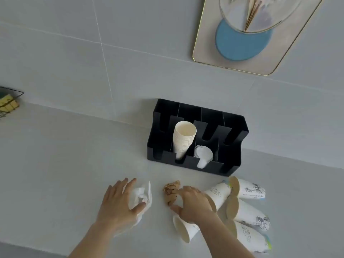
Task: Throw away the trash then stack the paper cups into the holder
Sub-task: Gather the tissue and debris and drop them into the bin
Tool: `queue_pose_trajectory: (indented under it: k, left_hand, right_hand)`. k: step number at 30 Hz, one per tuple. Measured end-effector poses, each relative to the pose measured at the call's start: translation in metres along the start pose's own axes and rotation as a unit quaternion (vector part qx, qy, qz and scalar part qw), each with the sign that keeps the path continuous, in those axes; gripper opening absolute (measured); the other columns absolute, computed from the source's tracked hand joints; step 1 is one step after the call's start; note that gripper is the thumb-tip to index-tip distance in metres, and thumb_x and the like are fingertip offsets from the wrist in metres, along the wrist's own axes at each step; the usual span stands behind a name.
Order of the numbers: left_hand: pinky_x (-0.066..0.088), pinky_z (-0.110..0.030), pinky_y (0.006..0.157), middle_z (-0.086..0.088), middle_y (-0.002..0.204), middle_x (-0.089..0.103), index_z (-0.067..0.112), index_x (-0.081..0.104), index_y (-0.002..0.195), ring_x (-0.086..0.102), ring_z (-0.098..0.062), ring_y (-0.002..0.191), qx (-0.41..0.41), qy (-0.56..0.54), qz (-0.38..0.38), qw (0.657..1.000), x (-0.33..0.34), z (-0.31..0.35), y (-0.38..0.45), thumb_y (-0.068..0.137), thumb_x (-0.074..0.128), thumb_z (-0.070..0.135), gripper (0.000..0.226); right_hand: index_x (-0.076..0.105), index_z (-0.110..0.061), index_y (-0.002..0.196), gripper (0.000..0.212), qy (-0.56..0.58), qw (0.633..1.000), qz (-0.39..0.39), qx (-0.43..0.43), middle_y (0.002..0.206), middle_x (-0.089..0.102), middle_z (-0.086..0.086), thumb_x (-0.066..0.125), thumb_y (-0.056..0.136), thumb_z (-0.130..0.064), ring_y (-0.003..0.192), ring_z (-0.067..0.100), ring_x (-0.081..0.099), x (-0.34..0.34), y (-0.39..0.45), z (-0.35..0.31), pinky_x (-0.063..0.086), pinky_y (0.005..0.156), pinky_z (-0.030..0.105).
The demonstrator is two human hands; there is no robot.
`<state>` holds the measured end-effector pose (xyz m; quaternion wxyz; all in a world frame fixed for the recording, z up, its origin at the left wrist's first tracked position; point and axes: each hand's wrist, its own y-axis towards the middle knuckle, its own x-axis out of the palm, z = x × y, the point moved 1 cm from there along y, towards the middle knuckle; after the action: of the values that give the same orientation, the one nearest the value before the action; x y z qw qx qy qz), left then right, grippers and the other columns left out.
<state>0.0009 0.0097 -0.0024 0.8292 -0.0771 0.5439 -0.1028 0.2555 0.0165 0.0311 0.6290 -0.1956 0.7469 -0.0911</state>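
Trash comes first, and both pieces lie right under the hands. On the left, the left hand (122,202) spreads wide over a crumpled white tissue (143,196), thumb hooked under its near edge and fingers reaching past its left side; the tissue lies just right of the palm, touched but not yet gathered in. A bare strip of counter (55,174) separates it from the brown paper wad (171,192), which stretches from far to near. The right hand (193,203) comes at that wad from its right, fingers curled down onto it and thumb tucked at its near end, so the grip looks half closed, just pinching. Each hand is plainly the nearer one to its own scrap.

Further right, five printed paper cups (249,213) lie on their sides, one partly under the right wrist. Beyond them, against the far wall, stands the black holder (232,161), already carrying a stack of plain cups (184,138).
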Motion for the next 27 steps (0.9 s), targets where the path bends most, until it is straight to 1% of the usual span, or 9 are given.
queue_pose_trajectory:
  k: [4, 9, 11, 14, 18, 20, 22, 24, 27]
  left_hand:
    - [0.003, -0.040, 0.127, 0.007, 0.167, 0.012, 0.038, 0.009, 0.158, 0.007, -0.017, 0.154, 0.011, 0.000, 0.014, 1.000, 0.010, -0.019, 0.002, 0.079, 0.039, 0.076, 0.093]
    - [0.003, -0.040, 0.127, 0.007, 0.168, 0.009, 0.035, 0.006, 0.158, 0.006, -0.019, 0.155, 0.044, 0.023, -0.032, 0.998, 0.024, -0.033, 0.006, 0.077, 0.049, 0.072, 0.099]
    - [0.004, -0.040, 0.127, 0.007, 0.167, 0.013, 0.031, 0.007, 0.159, 0.008, -0.019, 0.154, 0.053, 0.020, -0.040, 0.998, 0.029, -0.036, 0.007, 0.078, 0.052, 0.070, 0.100]
    - [0.005, -0.039, 0.127, 0.010, 0.166, 0.016, 0.025, 0.009, 0.159, 0.011, -0.016, 0.154, 0.071, 0.014, -0.038, 0.997, 0.035, -0.039, 0.009, 0.081, 0.054, 0.067, 0.099]
    - [0.010, -0.035, 0.126, 0.011, 0.166, 0.017, 0.024, 0.010, 0.160, 0.012, -0.015, 0.154, 0.083, 0.011, -0.050, 0.995, 0.044, -0.043, 0.011, 0.086, 0.057, 0.062, 0.095]
    - [0.016, -0.032, 0.124, 0.010, 0.163, 0.024, 0.025, 0.016, 0.159, 0.018, -0.015, 0.152, 0.086, 0.012, -0.047, 0.995, 0.048, -0.045, 0.010, 0.088, 0.059, 0.058, 0.089]
    - [0.026, -0.032, 0.119, 0.010, 0.155, 0.039, 0.024, 0.031, 0.154, 0.030, -0.016, 0.147, 0.086, 0.006, -0.034, 0.996, 0.050, -0.045, 0.010, 0.087, 0.064, 0.049, 0.079]
    - [0.036, -0.031, 0.111, 0.012, 0.141, 0.051, 0.026, 0.046, 0.143, 0.042, -0.016, 0.138, 0.081, -0.010, -0.029, 0.996, 0.049, -0.045, 0.010, 0.085, 0.069, 0.037, 0.063]
    - [0.044, -0.028, 0.099, 0.014, 0.125, 0.058, 0.028, 0.058, 0.127, 0.051, -0.013, 0.124, 0.062, -0.033, -0.023, 0.997, 0.046, -0.046, 0.010, 0.083, 0.074, 0.022, 0.047]
  right_hand:
    - [0.044, -0.028, 0.144, 0.056, 0.015, 0.999, 0.026, -0.009, 0.147, 0.044, -0.003, 0.060, 0.093, -0.044, 0.134, 0.024, 0.042, 0.009, 0.019, -0.014, 0.032, 0.115, 0.034]
    - [0.029, -0.027, 0.154, 0.073, 0.017, 1.000, 0.016, 0.000, 0.161, 0.025, 0.001, 0.066, 0.091, -0.036, 0.148, 0.025, 0.027, 0.025, 0.040, -0.023, 0.029, 0.118, 0.038]
    - [0.033, -0.024, 0.151, 0.070, 0.016, 1.000, 0.009, 0.000, 0.160, 0.028, 0.001, 0.066, 0.091, -0.032, 0.148, 0.023, 0.026, 0.030, 0.045, -0.026, 0.029, 0.117, 0.036]
    - [0.045, -0.024, 0.137, 0.056, 0.023, 1.000, 0.019, 0.002, 0.146, 0.037, -0.002, 0.069, 0.087, -0.027, 0.138, 0.023, 0.037, 0.038, 0.050, -0.030, 0.040, 0.105, 0.033]
    - [0.048, -0.023, 0.133, 0.051, 0.021, 0.999, 0.025, 0.028, 0.144, 0.037, -0.004, 0.068, 0.086, -0.015, 0.135, 0.021, 0.038, 0.042, 0.054, -0.033, 0.048, 0.092, 0.035]
    - [0.050, -0.024, 0.130, 0.046, 0.022, 0.998, 0.033, 0.045, 0.139, 0.042, -0.004, 0.061, 0.088, -0.009, 0.129, 0.022, 0.042, 0.043, 0.056, -0.034, 0.049, 0.085, 0.034]
    - [0.052, -0.024, 0.129, 0.044, 0.019, 0.997, 0.040, 0.061, 0.134, 0.047, -0.004, 0.058, 0.089, -0.007, 0.122, 0.022, 0.046, 0.044, 0.058, -0.035, 0.050, 0.080, 0.034]
    - [0.054, -0.023, 0.127, 0.043, 0.019, 0.996, 0.040, 0.075, 0.128, 0.051, -0.003, 0.058, 0.088, -0.006, 0.115, 0.022, 0.049, 0.046, 0.059, -0.035, 0.053, 0.077, 0.036]
    - [0.053, -0.021, 0.125, 0.044, 0.008, 0.995, 0.042, 0.092, 0.121, 0.054, -0.001, 0.060, 0.085, -0.006, 0.108, 0.024, 0.051, 0.047, 0.059, -0.034, 0.053, 0.074, 0.038]
